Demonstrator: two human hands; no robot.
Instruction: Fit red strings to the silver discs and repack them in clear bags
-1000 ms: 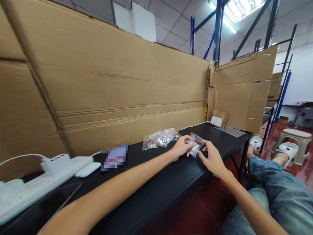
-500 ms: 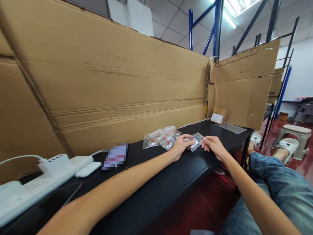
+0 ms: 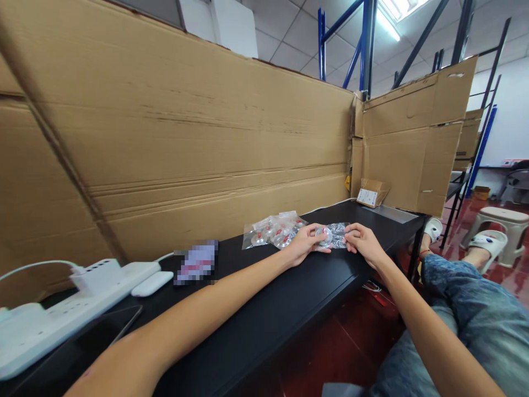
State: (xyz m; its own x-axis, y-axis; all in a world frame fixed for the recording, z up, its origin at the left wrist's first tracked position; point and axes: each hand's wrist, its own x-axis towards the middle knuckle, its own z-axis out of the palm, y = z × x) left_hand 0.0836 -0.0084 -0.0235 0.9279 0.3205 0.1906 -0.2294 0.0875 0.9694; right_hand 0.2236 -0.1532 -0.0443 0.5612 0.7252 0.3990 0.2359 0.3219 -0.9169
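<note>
Between my two hands a small clear plastic bag [image 3: 339,236] is stretched out above the black table [image 3: 289,303]. A round, shiny disc-like item [image 3: 324,236] with a bit of red shows at the bag's left end. My left hand [image 3: 306,242] is closed on that end, thumb over the disc. The right-hand end is pinched by my right hand [image 3: 361,242], with the fingertips together. Just behind and left of my left hand lies a pile of similar clear bags [image 3: 275,230], holding round items with red marks.
Cardboard panels [image 3: 223,138] wall the back and right of the table. On the left are a white power strip [image 3: 74,303], a white flat case [image 3: 152,284], a dark tablet-like device [image 3: 82,353] and a blurred purple item [image 3: 198,262]. A labelled brown package [image 3: 372,194] sits at the far corner.
The bag has been pulled out longer and flatter between my hands. My right hand has shifted slightly right and up, and the disc now shows more plainly by my left thumb.
</note>
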